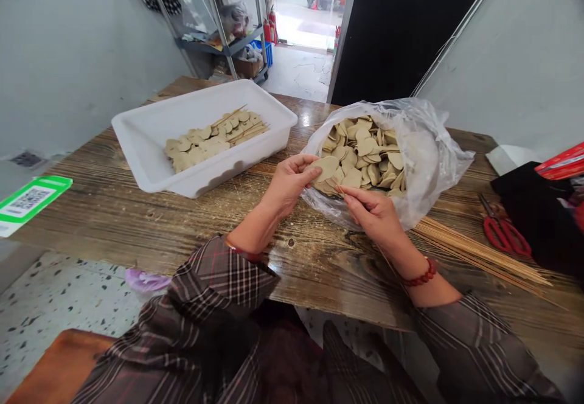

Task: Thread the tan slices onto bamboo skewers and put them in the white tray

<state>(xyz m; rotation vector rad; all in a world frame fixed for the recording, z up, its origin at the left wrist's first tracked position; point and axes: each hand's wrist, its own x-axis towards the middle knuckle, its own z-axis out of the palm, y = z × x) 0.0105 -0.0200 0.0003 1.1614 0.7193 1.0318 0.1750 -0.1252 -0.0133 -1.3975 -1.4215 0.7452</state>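
Between the thumb and fingers of my left hand [292,180] is a flat, round beige slice [325,169]. My right hand [375,209] pinches a thin wooden skewer [387,259], its tip close to the slice; whether they touch I cannot tell. Both hands are over the near edge of a clear plastic bag [429,167], which is open and full of similar beige slices [365,145]. To the left, a white plastic tub [146,176] holds skewers threaded with slices [205,139]. Loose bamboo skewers [479,252] lie in a bundle right of my right hand.
Red-handled scissors [506,233] lie at the right beside a black box [533,209]. A green-edged QR code card [34,203] is at the table's left edge. Behind the wooden table [182,224] stand a grey shelf rack [223,39] and a doorway.
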